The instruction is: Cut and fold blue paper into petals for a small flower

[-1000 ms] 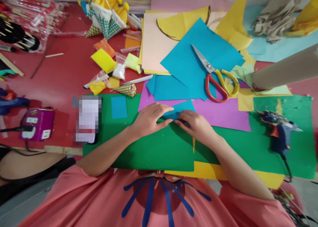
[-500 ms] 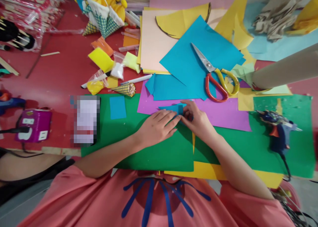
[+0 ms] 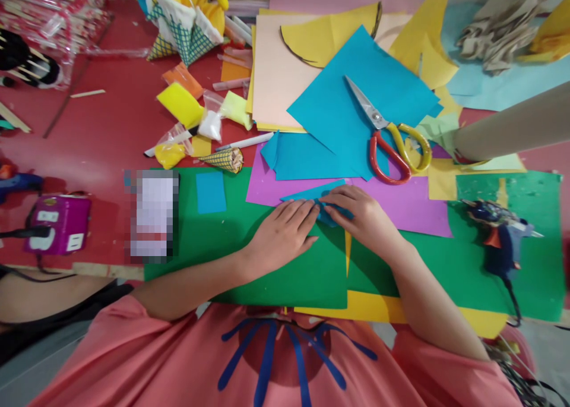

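A folded piece of blue paper [image 3: 312, 192] lies in front of me, its pointed end toward the left. My left hand [image 3: 282, 232] rests flat on its near edge with the fingers stretched out. From the other side, my right hand [image 3: 358, 212] grips the paper with bent fingers, thumb and fingertips pressed at the fold. Part of the paper is hidden under both hands. Beneath it are a purple sheet [image 3: 409, 205] and a green sheet [image 3: 249, 276]. Just beyond, scissors [image 3: 378, 122] with red and yellow handles lie on larger blue sheets [image 3: 329, 101].
A small blue square [image 3: 211, 193] and a blurred phone [image 3: 154, 214] lie to the left, near a purple box [image 3: 60, 224]. On the right are a glue gun [image 3: 501, 234] and a thick tube [image 3: 512, 125]. Clay packets [image 3: 180, 105] and a patterned cone [image 3: 227, 159] sit farther back.
My right hand has turned palm down and closed over the blue paper, its fingertips coming nearer my left hand. The raised flap now lies lower. My left hand has barely shifted.
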`<move>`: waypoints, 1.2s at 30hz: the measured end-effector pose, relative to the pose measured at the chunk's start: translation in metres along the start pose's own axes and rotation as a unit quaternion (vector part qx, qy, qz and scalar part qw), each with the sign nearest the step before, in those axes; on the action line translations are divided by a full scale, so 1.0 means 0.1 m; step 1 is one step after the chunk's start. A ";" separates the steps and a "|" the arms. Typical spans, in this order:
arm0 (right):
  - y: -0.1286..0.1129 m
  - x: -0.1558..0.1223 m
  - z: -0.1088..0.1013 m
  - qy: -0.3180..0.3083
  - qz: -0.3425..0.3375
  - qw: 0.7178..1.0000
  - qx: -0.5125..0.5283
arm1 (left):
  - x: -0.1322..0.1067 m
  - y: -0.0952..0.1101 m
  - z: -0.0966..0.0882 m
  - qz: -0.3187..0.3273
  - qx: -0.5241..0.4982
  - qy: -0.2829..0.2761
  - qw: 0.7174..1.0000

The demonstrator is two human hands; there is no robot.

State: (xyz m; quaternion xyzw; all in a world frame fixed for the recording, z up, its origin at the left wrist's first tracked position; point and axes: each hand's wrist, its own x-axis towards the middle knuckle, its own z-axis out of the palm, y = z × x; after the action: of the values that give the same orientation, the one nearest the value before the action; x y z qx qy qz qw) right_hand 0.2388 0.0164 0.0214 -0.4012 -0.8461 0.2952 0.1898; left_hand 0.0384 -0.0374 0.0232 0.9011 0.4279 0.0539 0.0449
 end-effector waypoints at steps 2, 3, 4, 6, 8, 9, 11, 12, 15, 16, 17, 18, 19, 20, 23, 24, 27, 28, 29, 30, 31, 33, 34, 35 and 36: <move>0.00 -0.01 -0.01 -0.015 -0.004 1.000 -0.016 | -0.01 0.02 0.01 -0.007 0.000 -0.004 1.000; 0.00 -0.01 -0.01 -0.022 -0.004 0.999 -0.027 | -0.01 0.02 0.02 -0.010 0.001 -0.005 1.000; -0.01 -0.02 -0.01 -0.029 -0.005 0.999 -0.040 | -0.02 0.03 0.02 -0.013 0.002 -0.007 1.000; -0.02 -0.03 -0.01 -0.041 -0.008 0.997 -0.067 | -0.02 0.04 0.03 -0.017 0.004 -0.014 1.000; -0.02 -0.03 0.00 -0.048 -0.012 0.995 -0.091 | -0.02 0.05 0.04 -0.019 0.005 -0.022 1.000; -0.03 -0.03 0.01 -0.050 -0.015 0.994 -0.101 | -0.03 0.05 0.04 -0.020 0.006 -0.025 0.999; -0.03 -0.03 0.02 -0.053 -0.017 0.992 -0.114 | -0.03 0.05 0.04 -0.021 0.008 -0.028 0.999; -0.03 -0.03 0.02 -0.055 -0.017 0.991 -0.118 | -0.03 0.05 0.05 -0.021 0.010 -0.028 0.999; -0.03 -0.03 0.02 -0.058 -0.016 0.991 -0.116 | -0.02 0.05 0.06 -0.022 0.010 -0.030 0.999; -0.03 -0.03 0.02 -0.060 -0.016 0.992 -0.114 | -0.02 0.05 0.06 -0.022 0.009 -0.031 0.999; -0.04 -0.03 0.01 -0.060 -0.017 0.992 -0.112 | -0.02 0.05 0.06 -0.022 0.008 -0.033 0.999; -0.04 -0.03 0.01 -0.061 -0.019 0.992 -0.111 | -0.02 0.05 0.06 -0.022 0.007 -0.034 0.999; -0.05 -0.02 0.01 -0.060 -0.022 0.992 -0.111 | -0.01 0.05 0.06 -0.022 0.006 -0.035 0.999; -0.05 -0.02 0.01 -0.058 -0.024 0.992 -0.112 | -0.01 0.05 0.07 -0.022 0.005 -0.035 0.999; -0.07 -0.02 0.02 -0.054 -0.022 0.992 -0.113 | -0.02 0.05 0.09 -0.024 -0.003 -0.034 0.999; -0.07 -0.02 0.02 -0.054 -0.020 0.992 -0.114 | -0.02 0.05 0.10 -0.024 -0.007 -0.034 0.999; -0.08 -0.01 0.03 -0.054 -0.019 0.991 -0.124 | -0.02 0.04 0.12 -0.025 -0.015 -0.035 0.999; -0.08 -0.01 0.03 -0.054 -0.021 0.990 -0.129 | -0.02 0.04 0.13 -0.025 -0.016 -0.034 0.999; -0.08 -0.01 0.03 -0.054 -0.022 0.989 -0.135 | -0.02 0.04 0.13 -0.024 -0.016 -0.033 0.999; -0.08 -0.01 0.03 -0.054 -0.024 0.988 -0.140 | -0.02 0.04 0.13 -0.024 -0.014 -0.033 0.999; -0.08 -0.01 0.03 -0.054 -0.026 0.988 -0.144 | -0.02 0.04 0.13 -0.024 -0.013 -0.032 0.999; -0.08 -0.01 0.03 -0.055 -0.028 0.987 -0.148 | -0.01 0.04 0.13 -0.025 -0.012 -0.033 0.999; -0.07 -0.01 0.03 -0.056 -0.028 0.987 -0.148 | -0.01 0.04 0.13 -0.025 -0.013 -0.033 0.999; -0.07 -0.01 0.03 -0.056 -0.028 0.987 -0.148 | -0.02 0.04 0.12 -0.024 -0.015 -0.034 0.999; -0.07 -0.02 0.03 -0.057 -0.028 0.987 -0.148 | -0.02 0.04 0.12 -0.025 -0.017 -0.034 0.999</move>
State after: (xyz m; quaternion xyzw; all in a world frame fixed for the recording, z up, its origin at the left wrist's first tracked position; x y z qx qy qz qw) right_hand 0.2339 0.0103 0.0235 -0.3839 -0.9007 0.1835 0.0879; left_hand 0.0418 -0.0414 0.0114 0.8907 0.4471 0.0292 0.0764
